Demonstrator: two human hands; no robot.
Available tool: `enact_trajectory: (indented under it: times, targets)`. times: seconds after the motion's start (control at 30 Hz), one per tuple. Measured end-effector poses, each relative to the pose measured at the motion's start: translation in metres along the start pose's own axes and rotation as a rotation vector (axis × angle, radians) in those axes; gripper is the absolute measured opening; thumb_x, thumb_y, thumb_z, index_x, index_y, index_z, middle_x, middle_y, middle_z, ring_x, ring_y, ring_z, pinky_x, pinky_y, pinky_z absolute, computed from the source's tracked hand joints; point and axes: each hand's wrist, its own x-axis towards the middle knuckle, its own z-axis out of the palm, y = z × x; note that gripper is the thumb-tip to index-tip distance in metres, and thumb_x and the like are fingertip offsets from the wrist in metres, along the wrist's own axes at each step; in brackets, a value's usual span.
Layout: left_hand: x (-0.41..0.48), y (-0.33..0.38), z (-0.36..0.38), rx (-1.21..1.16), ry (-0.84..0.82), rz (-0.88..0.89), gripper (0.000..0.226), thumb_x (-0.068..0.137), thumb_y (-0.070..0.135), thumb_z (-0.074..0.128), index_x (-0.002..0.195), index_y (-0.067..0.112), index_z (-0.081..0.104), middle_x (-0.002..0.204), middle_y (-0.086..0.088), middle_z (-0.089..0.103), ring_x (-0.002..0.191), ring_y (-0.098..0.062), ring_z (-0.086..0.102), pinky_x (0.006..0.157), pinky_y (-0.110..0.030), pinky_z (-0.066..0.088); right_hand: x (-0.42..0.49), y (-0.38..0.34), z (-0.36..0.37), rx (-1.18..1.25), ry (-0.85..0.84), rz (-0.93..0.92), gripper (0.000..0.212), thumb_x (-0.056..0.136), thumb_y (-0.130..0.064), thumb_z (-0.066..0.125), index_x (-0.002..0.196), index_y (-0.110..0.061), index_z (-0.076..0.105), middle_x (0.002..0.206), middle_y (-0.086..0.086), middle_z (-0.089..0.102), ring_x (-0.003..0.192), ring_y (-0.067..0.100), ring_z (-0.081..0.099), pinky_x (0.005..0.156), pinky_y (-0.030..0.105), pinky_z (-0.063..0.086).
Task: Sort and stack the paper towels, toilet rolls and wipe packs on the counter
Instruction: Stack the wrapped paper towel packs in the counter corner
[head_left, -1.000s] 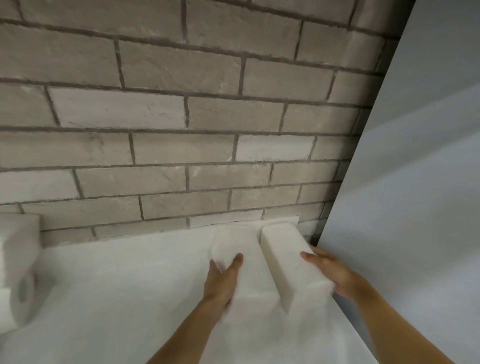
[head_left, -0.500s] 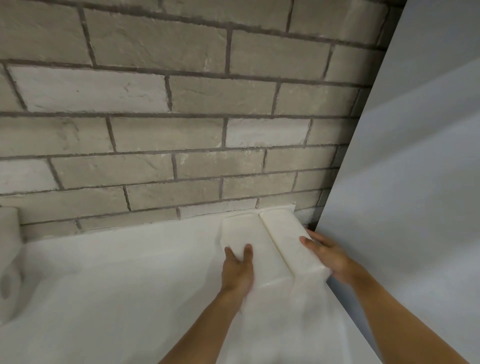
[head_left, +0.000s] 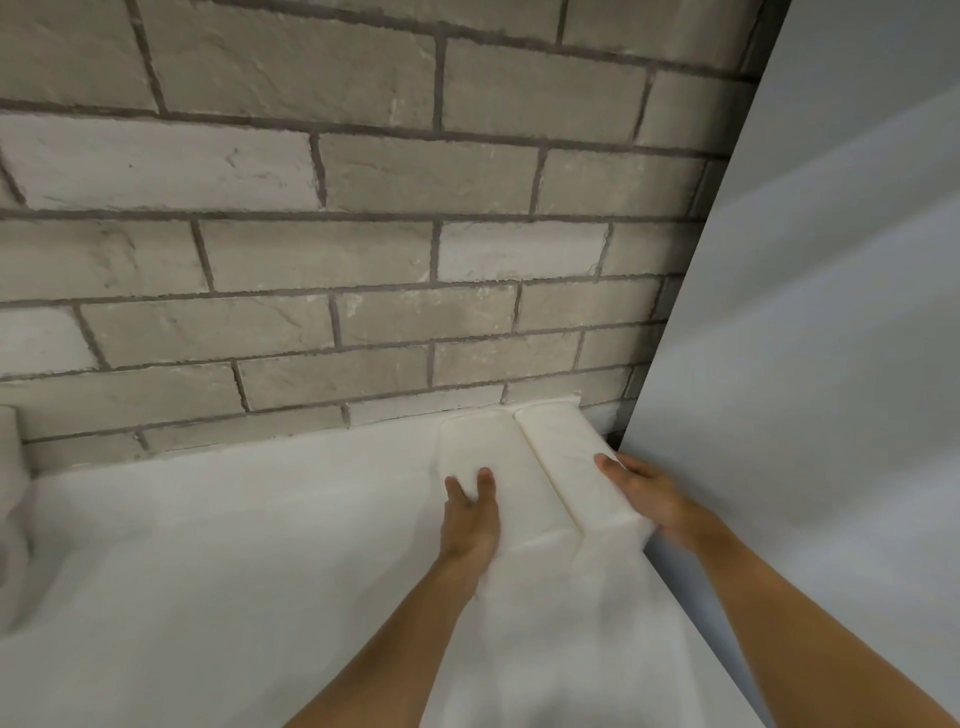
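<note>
A: where're the packs?
B: left pack (head_left: 493, 447) and right pack (head_left: 566, 457) lie touching, far right on the table (head_left: 234, 545), at the brick wall (head_left: 363, 260).
A: hands?
B: left hand (head_left: 470, 525) flat on left pack, fingers straight; right hand (head_left: 649, 493) grips right pack's edge.

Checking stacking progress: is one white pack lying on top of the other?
No, the left pack and right pack lie side by side on the counter, against the brick wall.

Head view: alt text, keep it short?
The left hand rests flat on the left wipe pack; the right hand grips the right wipe pack alongside it. Both lie on a white counter against a brick wall, beside a grey panel.
</note>
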Motion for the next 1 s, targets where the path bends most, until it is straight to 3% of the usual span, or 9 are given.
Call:
enact_trajectory:
  times: [0.17,0.3,0.4,0.53,0.6,0.7,0.8,0.9,1.0]
  targets:
    - [-0.004,-0.006,-0.005,-0.026,-0.046,-0.033,0.069,0.098,0.062,0.022,0.156,0.031,0.003,0.163,0.000,0.015,0.149,-0.028,0.018,0.122,-0.047,0.012,-0.003,-0.003,0.002,-0.117,0.103,-0.011,0.036,0.090,-0.048,0.061,0.117,-0.025,0.066,0.108,0.003,0.068,0.093,0.020,0.065,0.085,0.028,0.049]
    - [-0.007,-0.007,-0.016,-0.101,-0.023,-0.027,0.063,0.100,0.055,0.028,0.156,0.031,0.011,0.160,-0.002,0.025,0.146,-0.028,0.026,0.120,-0.043,0.019,-0.007,-0.005,0.005,-0.128,0.211,-0.077,0.031,0.090,-0.034,0.066,0.117,-0.019,0.066,0.107,0.010,0.069,0.084,0.022,0.063,0.078,0.028,0.049]
    - [-0.014,-0.007,-0.034,-0.162,0.017,-0.021,0.059,0.102,0.045,0.037,0.155,0.029,0.018,0.159,-0.002,0.028,0.143,-0.028,0.032,0.119,-0.042,0.024,-0.022,-0.011,0.007,-0.064,0.266,-0.154,0.012,0.090,-0.023,0.067,0.102,-0.022,0.067,0.105,0.011,0.068,0.071,0.022,0.060,0.067,0.030,0.051]
    - [-0.027,-0.010,-0.066,-0.206,0.045,0.006,0.056,0.098,0.039,0.047,0.151,0.032,0.030,0.154,0.002,0.038,0.135,-0.028,0.044,0.114,-0.047,0.034,-0.058,-0.033,0.025,-0.114,0.326,-0.304,0.011,0.092,-0.016,0.063,0.098,-0.024,0.066,0.105,0.005,0.066,0.073,0.007,0.057,0.060,0.009,0.045]
    - [-0.039,-0.010,-0.083,-0.200,0.041,0.038,0.057,0.096,0.033,0.052,0.150,0.033,0.033,0.150,0.001,0.044,0.133,-0.027,0.047,0.113,-0.047,0.036,-0.081,-0.047,0.042,-0.105,0.309,-0.401,0.014,0.092,-0.011,0.062,0.102,-0.019,0.068,0.110,-0.001,0.065,0.086,0.007,0.056,0.075,0.011,0.045]
    - [-0.063,-0.016,-0.107,-0.175,-0.001,0.090,0.060,0.093,0.028,0.057,0.148,0.037,0.034,0.147,0.001,0.048,0.132,-0.025,0.048,0.113,-0.047,0.035,-0.116,-0.066,0.067,-0.137,0.276,-0.507,0.019,0.091,-0.015,0.063,0.099,-0.031,0.067,0.111,-0.010,0.064,0.100,0.007,0.053,0.091,0.024,0.045]
    - [-0.092,-0.026,-0.134,-0.166,0.036,0.145,0.054,0.093,0.030,0.059,0.142,0.044,0.040,0.142,0.004,0.051,0.127,-0.021,0.052,0.111,-0.045,0.039,-0.152,-0.080,0.091,-0.129,0.186,-0.543,0.020,0.093,-0.018,0.062,0.102,-0.035,0.067,0.114,-0.017,0.061,0.105,0.002,0.052,0.087,0.011,0.041]
    - [-0.122,-0.031,-0.160,-0.144,0.119,0.216,0.050,0.096,0.027,0.058,0.140,0.043,0.042,0.136,0.011,0.051,0.118,-0.014,0.054,0.100,-0.033,0.043,-0.187,-0.091,0.115,-0.142,0.097,-0.602,0.021,0.094,-0.020,0.060,0.106,-0.036,0.066,0.116,-0.021,0.058,0.103,-0.011,0.052,0.079,-0.002,0.037]
    - [-0.148,-0.036,-0.190,-0.102,0.199,0.282,0.048,0.096,0.022,0.058,0.139,0.039,0.046,0.133,0.012,0.052,0.112,-0.012,0.056,0.085,-0.024,0.040,-0.218,-0.099,0.144,-0.105,0.016,-0.635,0.023,0.094,-0.021,0.060,0.102,-0.041,0.066,0.116,-0.023,0.059,0.109,-0.009,0.051,0.080,-0.001,0.038]
